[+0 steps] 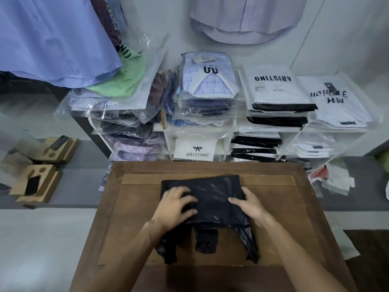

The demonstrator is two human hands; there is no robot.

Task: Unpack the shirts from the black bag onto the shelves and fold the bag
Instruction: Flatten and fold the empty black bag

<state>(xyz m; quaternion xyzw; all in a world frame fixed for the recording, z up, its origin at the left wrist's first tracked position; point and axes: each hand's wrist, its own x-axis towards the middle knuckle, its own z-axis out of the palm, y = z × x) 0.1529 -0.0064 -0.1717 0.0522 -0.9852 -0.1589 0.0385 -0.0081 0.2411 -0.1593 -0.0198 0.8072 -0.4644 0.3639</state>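
Note:
The black plastic bag [212, 192] lies flattened on the brown wooden table [130, 224], folded into a rough rectangle, its handles trailing toward me. My left hand [175, 204] presses flat on the bag's left part. My right hand [249, 204] grips the bag's right edge, fingers on top. Packaged shirts [207, 83] in clear wrappers sit stacked on the white shelves [229, 131] behind the table.
Hanging shirts, a blue one [52, 39] at left and a pale one [244, 17] at centre, drape above the shelves. Cardboard inserts [35, 182] lie on the floor at left. Crumpled wrapping [330, 178] lies at right of the table.

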